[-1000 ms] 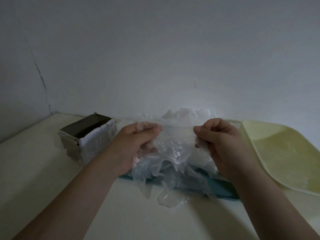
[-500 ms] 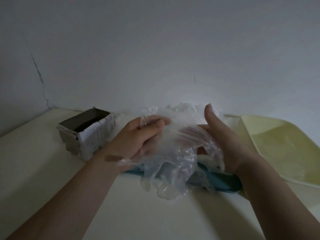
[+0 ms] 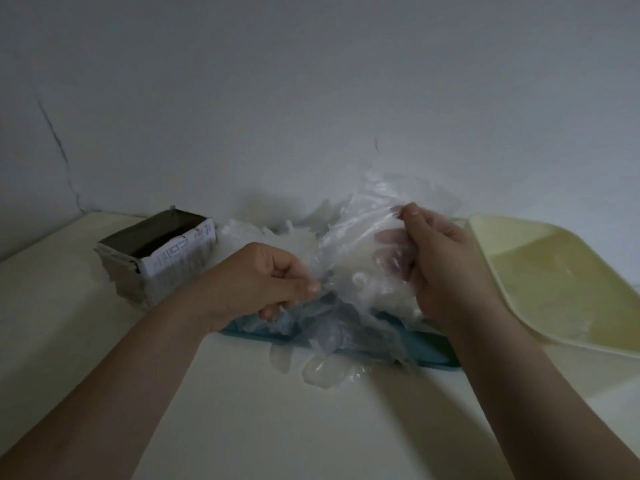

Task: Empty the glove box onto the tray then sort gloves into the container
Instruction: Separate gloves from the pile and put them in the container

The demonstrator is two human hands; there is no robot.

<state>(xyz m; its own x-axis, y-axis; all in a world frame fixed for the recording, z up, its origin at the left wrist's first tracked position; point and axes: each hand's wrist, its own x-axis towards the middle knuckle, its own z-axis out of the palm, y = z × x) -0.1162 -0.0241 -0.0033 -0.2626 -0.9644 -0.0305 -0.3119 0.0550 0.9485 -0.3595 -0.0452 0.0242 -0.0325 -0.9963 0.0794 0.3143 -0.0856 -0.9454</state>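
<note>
A heap of clear plastic gloves [image 3: 349, 268] lies on a blue tray [image 3: 429, 348] in the middle of the table, some spilling over its near edge. My left hand [image 3: 263, 282] pinches the lower edge of one glove between thumb and fingers. My right hand [image 3: 440, 268] holds the same glove raised above the heap, pinching its upper edge. The open glove box [image 3: 162, 258] stands to the left, its inside dark. A pale yellow container [image 3: 554, 282] sits to the right of the tray.
The cream table [image 3: 104, 323] meets a white wall close behind the tray. The wall turns a corner at the far left, where a dark crack runs down it.
My right hand has risen and moved right, lifting a glove off the heap. My left hand has dropped lower and curled into a pinch on that glove's lower edge.
</note>
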